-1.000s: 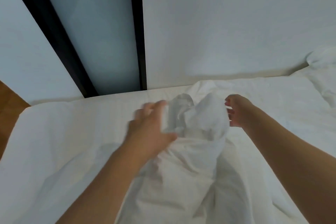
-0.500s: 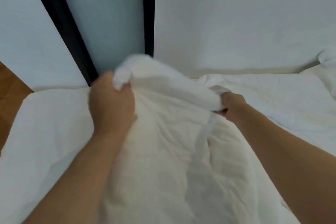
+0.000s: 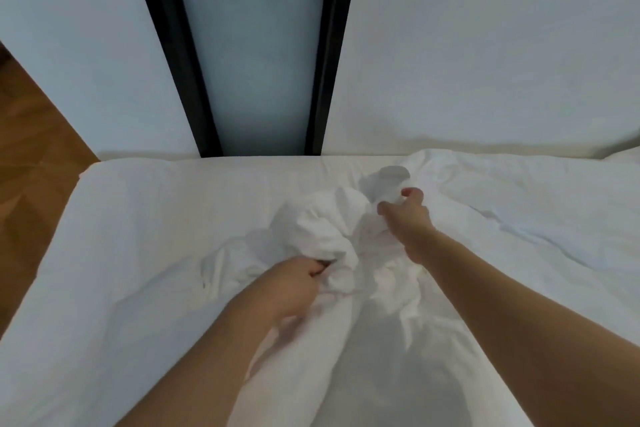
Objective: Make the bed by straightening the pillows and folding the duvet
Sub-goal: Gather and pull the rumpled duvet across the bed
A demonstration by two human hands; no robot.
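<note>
Far left of frame: a wedge of brown wood floor [image 3: 31, 163], smooth, plank seams faint. Beside it the mattress corner, rounded, covered in a flat white sheet [image 3: 145, 225] with only shallow creases. Upper left to upper centre: a pale wall, then a frosted grey-blue glass panel [image 3: 252, 45] set between two black frame strips that lean inward toward the bottom. Centre of frame: the white duvet [image 3: 363, 340], soft and heavily crumpled, bunched into a ridge whose long axis runs from the bottom centre up toward the wall, its gathered end pointing at the upper centre. The left hand [image 3: 294, 284] sits at lower centre, fingers curled tight into a fold of the duvet's near bunch. Just right and higher, the right hand [image 3: 408, 218] pinches a raised tuft of the same cloth between thumb and fingertips, the tuft standing up above the knuckles. The two hands are apart, each with its own grip. Right of frame: more duvet lying spread in low, long wrinkles, against a plain white wall [image 3: 485, 45].
</note>
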